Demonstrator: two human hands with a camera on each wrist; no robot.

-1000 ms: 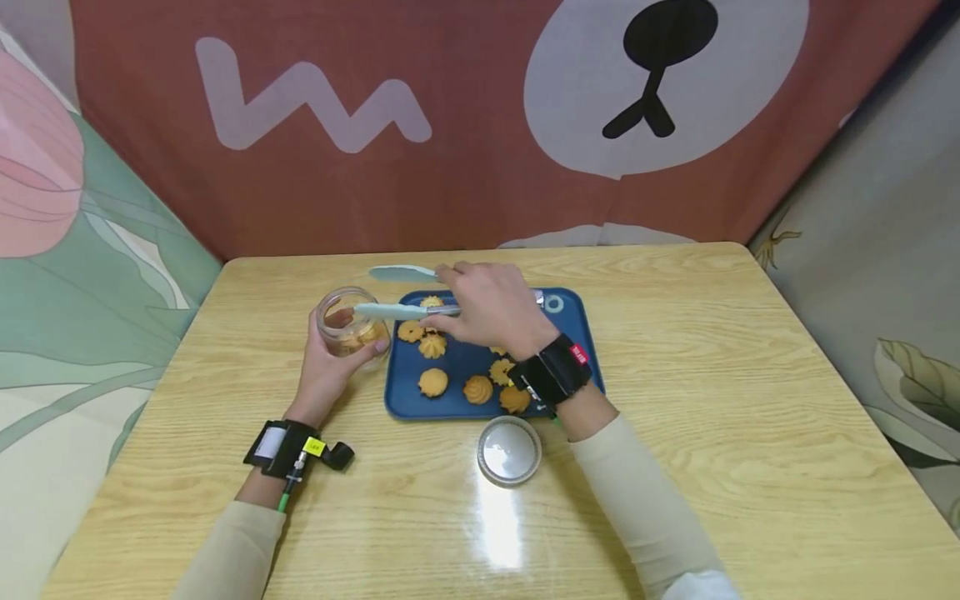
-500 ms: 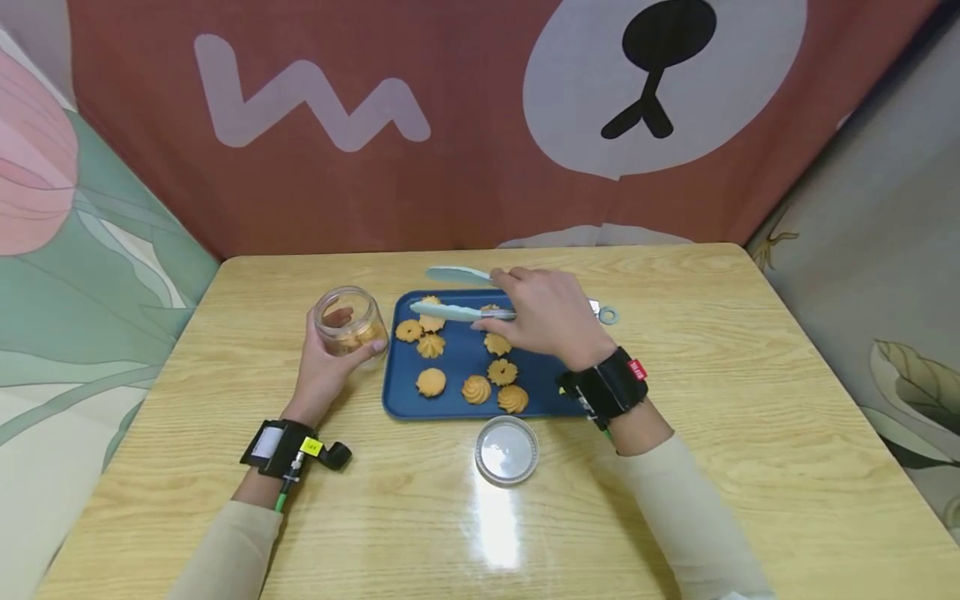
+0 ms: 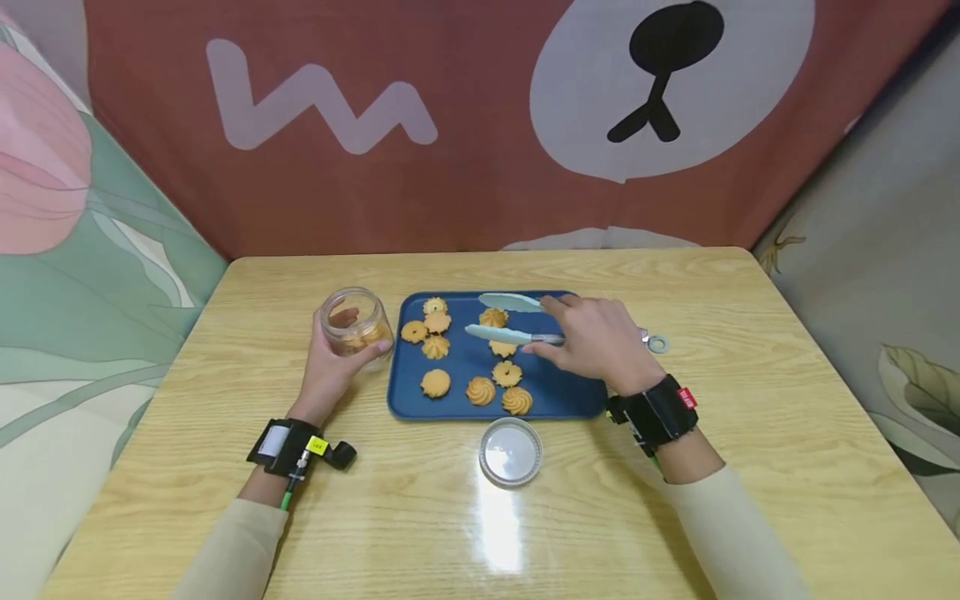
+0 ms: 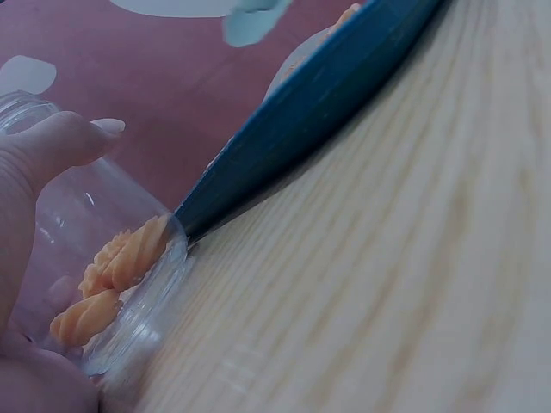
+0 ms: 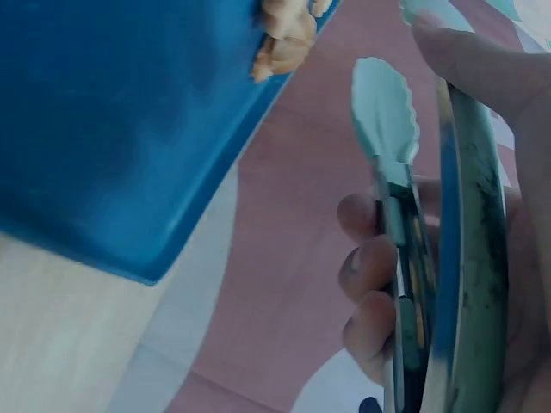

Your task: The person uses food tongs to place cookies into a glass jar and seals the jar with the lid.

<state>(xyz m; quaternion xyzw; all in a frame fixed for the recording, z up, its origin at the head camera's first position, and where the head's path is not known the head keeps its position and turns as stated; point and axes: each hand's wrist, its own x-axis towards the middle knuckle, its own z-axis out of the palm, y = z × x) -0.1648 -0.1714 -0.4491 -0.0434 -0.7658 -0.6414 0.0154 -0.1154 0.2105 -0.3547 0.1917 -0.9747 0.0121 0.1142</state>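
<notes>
Head view: right hand [image 3: 600, 343] grips tongs [image 3: 517, 321] over tray [image 3: 570, 398]; left hand [image 3: 330, 367] wraps jar [image 3: 354, 322].
Tongs' two pale blades spread apart, tips pointing left, one cookie [image 3: 492, 317] between them on the tray's far part; ring end sticks out right past the tray edge. Tray is blue, mid-table, nine cookies on it, mostly left and centre, right part bare. Jar is clear glass, lidless, upright just left of the tray, near its left edge, a few cookies inside. Lid [image 3: 511, 452] lies on the table [image 3: 750, 433] just near of the tray's near edge. Wide bare wood right of the tray and at the near side; cloth walls close in left, far, right.
</notes>
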